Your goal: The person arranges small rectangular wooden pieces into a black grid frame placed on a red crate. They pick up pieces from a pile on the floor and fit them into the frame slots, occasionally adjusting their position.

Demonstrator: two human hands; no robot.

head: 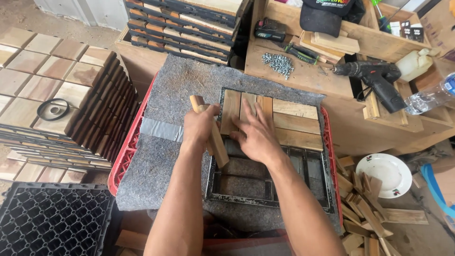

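Landmark: black square frame (246, 196) lying on grey felt mat (156, 175), which covers a red crate (124, 154).

Left hand (199, 125): fist closed around a wooden slat (214, 137), held tilted over the frame's left edge, one end poking up past the knuckles, other end angling down toward the frame's middle.

Right hand (256, 137): flat, fingers spread, pressing on the vertical slats (241, 106) seated in the frame's upper-left quarter. Holds nothing.

Upper-right quarter of frame: three horizontal slats (296, 124) already seated. Lower half of frame shows bare dark cells.

Around the frame:
- Left: tall stacks of finished wood tiles (61, 90), a black tape roll (53, 109) on top.
- Lower left: black plastic grid base (52, 223).
- Above: more stacked tiles (185, 26).
- Upper right, on the wooden bench (308, 78): pile of screws (278, 63), black cordless drill (374, 80), black cap (327, 14), clear plastic bottle (433, 95).
- Right, on the floor: white plate (384, 174), loose wood offcuts (365, 208).
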